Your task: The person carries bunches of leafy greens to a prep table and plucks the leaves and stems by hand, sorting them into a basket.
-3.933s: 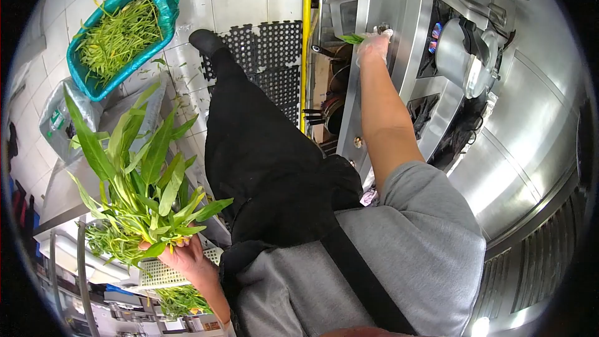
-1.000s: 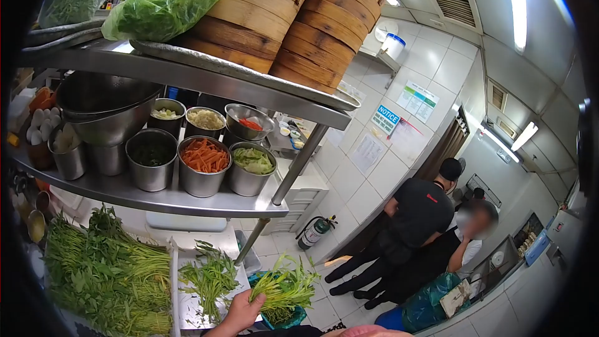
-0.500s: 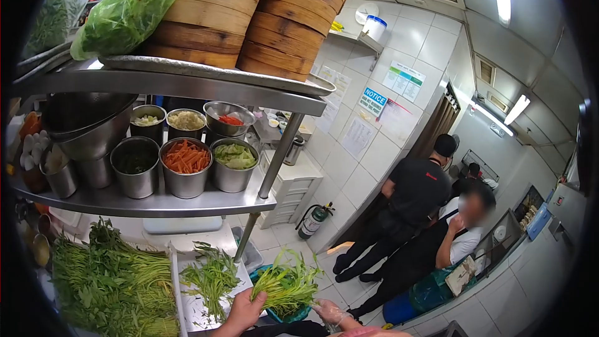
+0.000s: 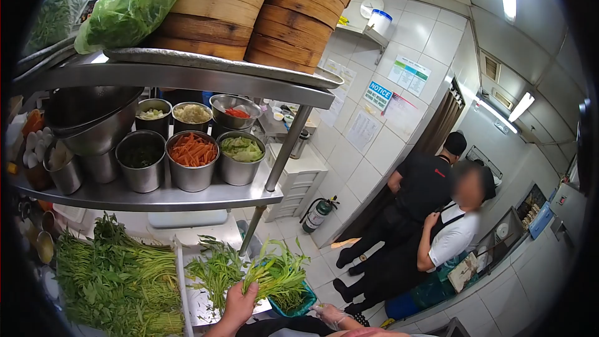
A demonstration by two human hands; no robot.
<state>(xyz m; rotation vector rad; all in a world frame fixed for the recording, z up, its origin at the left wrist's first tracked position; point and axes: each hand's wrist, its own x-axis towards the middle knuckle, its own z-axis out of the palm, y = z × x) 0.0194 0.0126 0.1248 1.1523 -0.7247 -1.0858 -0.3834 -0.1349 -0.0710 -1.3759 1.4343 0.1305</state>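
The clear-plastic-gloved right hand (image 4: 329, 316) (grip unclear) has come off the steel stove, while the left hand (image 4: 239, 306) still clasps leafy green stems (image 4: 273, 276).

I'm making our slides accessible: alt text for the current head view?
A person's left hand holds leafy greens, the gloved right hand nearby. A larger heap lies at left, below a shelf of steel pots; people stand at right.
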